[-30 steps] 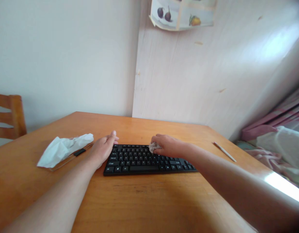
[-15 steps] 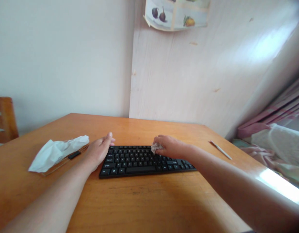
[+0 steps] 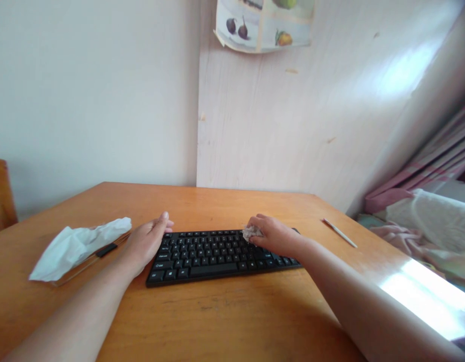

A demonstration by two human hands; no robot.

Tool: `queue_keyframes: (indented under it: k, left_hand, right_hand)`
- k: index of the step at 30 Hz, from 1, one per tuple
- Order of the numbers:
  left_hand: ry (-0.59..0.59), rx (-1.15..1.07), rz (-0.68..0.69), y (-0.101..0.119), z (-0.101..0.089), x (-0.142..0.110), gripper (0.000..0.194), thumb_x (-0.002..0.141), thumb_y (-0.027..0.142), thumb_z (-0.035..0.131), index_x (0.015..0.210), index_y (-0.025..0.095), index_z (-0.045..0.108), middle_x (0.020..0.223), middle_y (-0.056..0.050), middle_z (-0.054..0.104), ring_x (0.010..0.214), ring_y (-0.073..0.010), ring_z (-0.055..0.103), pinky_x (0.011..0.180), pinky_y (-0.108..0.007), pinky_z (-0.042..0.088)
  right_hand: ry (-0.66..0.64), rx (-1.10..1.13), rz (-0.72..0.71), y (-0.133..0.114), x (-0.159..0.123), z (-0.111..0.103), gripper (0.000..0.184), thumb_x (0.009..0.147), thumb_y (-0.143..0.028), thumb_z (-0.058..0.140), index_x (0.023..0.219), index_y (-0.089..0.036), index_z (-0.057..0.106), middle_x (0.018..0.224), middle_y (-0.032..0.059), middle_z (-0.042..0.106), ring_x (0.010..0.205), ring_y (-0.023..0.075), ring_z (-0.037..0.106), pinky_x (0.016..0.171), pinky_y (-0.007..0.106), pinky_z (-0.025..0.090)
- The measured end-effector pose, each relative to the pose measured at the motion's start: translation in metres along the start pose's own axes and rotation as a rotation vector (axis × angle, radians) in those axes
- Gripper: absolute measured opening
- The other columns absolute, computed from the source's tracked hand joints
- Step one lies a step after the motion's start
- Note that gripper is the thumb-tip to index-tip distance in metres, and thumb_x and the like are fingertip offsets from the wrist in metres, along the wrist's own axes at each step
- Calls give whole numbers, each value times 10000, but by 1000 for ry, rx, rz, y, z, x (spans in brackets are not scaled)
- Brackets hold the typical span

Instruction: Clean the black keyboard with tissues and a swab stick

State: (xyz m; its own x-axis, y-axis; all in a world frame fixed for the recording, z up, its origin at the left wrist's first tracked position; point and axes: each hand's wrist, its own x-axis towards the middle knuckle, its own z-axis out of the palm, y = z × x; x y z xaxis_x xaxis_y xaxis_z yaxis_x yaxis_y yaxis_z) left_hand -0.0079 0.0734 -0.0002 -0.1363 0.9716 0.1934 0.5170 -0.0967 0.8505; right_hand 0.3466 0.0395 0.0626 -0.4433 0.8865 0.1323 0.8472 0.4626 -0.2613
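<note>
A black keyboard (image 3: 213, 256) lies on the wooden table in front of me. My left hand (image 3: 145, 246) rests on edge at its left end, thumb raised and fingers stretched forward, holding nothing. Most of those fingers are hidden behind the palm. Over the keyboard's upper right part, my right hand (image 3: 272, 235) pinches a crumpled white tissue (image 3: 251, 233) against the keys. That hand and its forearm cover some of the right-hand keys.
Left of my left hand, a white sheet of tissue or thin plastic (image 3: 74, 249) lies over thin rods with a black clip-like piece (image 3: 106, 250). A white pen (image 3: 340, 233) lies on the table (image 3: 232, 322) at right. Behind stands a wall; a chair (image 3: 2, 193) is far left.
My right hand has slid right along the keyboard with the tissue. My left hand stays at the keyboard's left end. The whole view has shifted slightly.
</note>
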Motion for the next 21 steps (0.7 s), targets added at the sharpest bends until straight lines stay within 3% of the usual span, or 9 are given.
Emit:
queue_keyframes:
  k: [7,21]
  left_hand:
    - [-18,14,-24,-5,-3,2,686,862,757,344,996,210,736,1017,-96,768,1031,-307,692,954,-430,501]
    - [-52,25,-55,-6,-10,3,633,851,775,371,986,271,729,1019,-23,782,1103,-310,659,1042,-455,445]
  right_hand:
    - [59,-15,71,14,-19,-3,195,850,-242,625,1035,-184,640,1003,71,631,871,186,598,742,267,402]
    - [31,22,128,30,-35,-17,221,793,-198,632,1013,-190,656,967,67,659,836,185,595,709,262,397]
